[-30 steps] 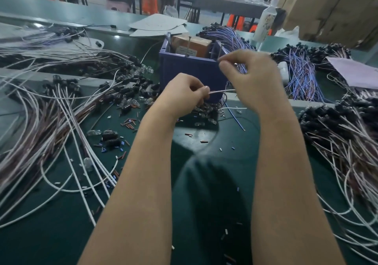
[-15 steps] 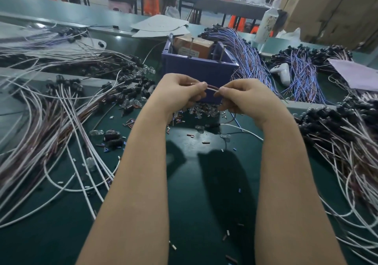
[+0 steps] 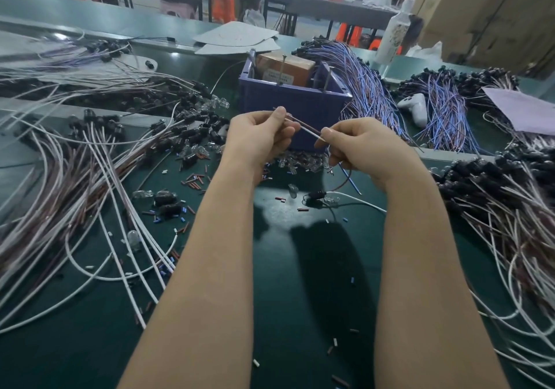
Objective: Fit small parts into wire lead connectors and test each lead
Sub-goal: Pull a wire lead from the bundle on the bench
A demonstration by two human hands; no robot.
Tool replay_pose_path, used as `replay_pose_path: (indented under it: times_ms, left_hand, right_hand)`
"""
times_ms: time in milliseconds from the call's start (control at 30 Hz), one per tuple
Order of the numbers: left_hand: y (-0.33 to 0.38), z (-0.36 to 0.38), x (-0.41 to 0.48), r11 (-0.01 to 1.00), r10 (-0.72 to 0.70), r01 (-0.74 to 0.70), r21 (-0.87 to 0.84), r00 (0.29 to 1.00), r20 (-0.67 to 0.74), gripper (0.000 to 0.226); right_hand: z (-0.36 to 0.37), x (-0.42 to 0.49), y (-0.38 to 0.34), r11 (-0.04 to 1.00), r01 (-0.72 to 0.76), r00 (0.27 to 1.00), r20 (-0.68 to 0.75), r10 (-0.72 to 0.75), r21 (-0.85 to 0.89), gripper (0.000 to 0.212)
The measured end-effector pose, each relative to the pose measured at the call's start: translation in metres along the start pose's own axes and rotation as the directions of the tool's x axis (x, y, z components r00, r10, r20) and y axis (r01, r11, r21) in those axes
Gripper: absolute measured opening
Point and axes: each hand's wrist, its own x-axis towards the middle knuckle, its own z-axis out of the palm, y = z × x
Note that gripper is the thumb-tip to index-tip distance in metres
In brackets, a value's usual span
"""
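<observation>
As the left hand (image 3: pixel 258 139) and right hand (image 3: pixel 363 145) each pinch it in curled fingers (image 3: pixel 280 116), one lead (image 3: pixel 306 129) spans the gap between them. Just under the fingers lies a heap of clear bulbs (image 3: pixel 300 162), uncountable; behind, one blue bin (image 3: pixel 294 103) on the desk (image 3: pixel 315 283).

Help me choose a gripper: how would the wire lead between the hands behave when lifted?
Probably floppy: the wire lead is straight only between the left hand and right hand, which pinch it, and curls loosely below. Likely light: a pinch alone carries it.
</observation>
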Motion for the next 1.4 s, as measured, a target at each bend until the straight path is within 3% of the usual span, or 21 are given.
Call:
replay_pose_path:
  times_ms: [333, 467, 533, 633, 733, 833, 967, 1067, 1167, 1233, 1300, 1400]
  left_hand:
    - [-0.007, 0.007, 0.004, 0.988, 0.094, -0.076, 0.131, 0.986, -0.139, 0.028]
    - [-0.007, 0.002, 0.008, 0.990, 0.100, -0.064, 0.123, 0.943, -0.316, 0.029]
    - [-0.008, -0.008, 0.013, 0.976, 0.124, -0.048, 0.214, 0.926, -0.357, 0.030]
    - [-0.009, -0.002, 0.010, 0.906, 0.102, -0.016, 0.423, 0.978, -0.182, 0.012]
    - [-0.004, 0.011, 0.001, 0.800, 0.083, -0.084, 0.594, 0.996, 0.029, 0.034]
    - [0.011, 0.012, -0.006, 0.734, 0.154, -0.200, 0.649, 0.980, 0.127, 0.029]
    - [0.022, 0.011, -0.010, 0.689, 0.167, -0.285, 0.666, 0.957, 0.237, 0.025]
    - [0.021, 0.010, -0.009, 0.669, 0.085, -0.229, 0.708, 0.969, 0.232, 0.022]
    - [0.016, 0.008, -0.005, 0.661, 0.125, -0.205, 0.722, 0.979, 0.164, 0.011]
    - [0.016, 0.005, -0.003, 0.668, 0.179, -0.174, 0.723, 0.981, 0.071, 0.021]
    - [0.015, 0.002, 0.000, 0.702, 0.226, -0.150, 0.696, 0.974, -0.018, 0.026]
    - [0.012, 0.003, 0.001, 0.755, 0.257, -0.142, 0.640, 0.962, -0.089, 0.015]
  right_hand:
    - [0.003, -0.004, -0.007, 0.998, 0.051, 0.998, 0.029, -0.050, -0.023, 0.035]
    - [-0.005, -0.009, -0.005, 0.998, -0.011, 0.999, 0.037, 0.008, 0.067, 0.035]
    - [-0.012, -0.010, -0.004, 0.976, -0.046, 0.999, 0.007, 0.046, 0.212, 0.031]
    - [-0.009, -0.007, -0.010, 0.902, -0.066, 0.996, -0.026, 0.085, 0.428, 0.025]
    - [0.003, -0.005, -0.017, 0.828, -0.078, 0.996, 0.011, 0.087, 0.555, 0.019]
    - [0.010, 0.000, -0.016, 0.788, -0.032, 0.991, -0.082, 0.105, 0.615, 0.015]
    - [0.020, 0.005, -0.013, 0.842, 0.029, 0.984, -0.162, 0.070, 0.538, 0.015]
    - [0.024, 0.006, -0.011, 0.836, 0.028, 0.989, -0.138, 0.058, 0.548, 0.014]
    - [0.026, 0.007, -0.008, 0.850, 0.003, 0.983, -0.159, 0.095, 0.527, 0.017]
    - [0.026, 0.008, -0.006, 0.872, -0.033, 0.975, -0.175, 0.135, 0.489, 0.019]
    - [0.024, 0.008, -0.004, 0.896, -0.068, 0.971, -0.177, 0.160, 0.439, 0.015]
    - [0.025, 0.010, -0.002, 0.942, -0.061, 0.965, -0.221, 0.140, 0.329, 0.016]
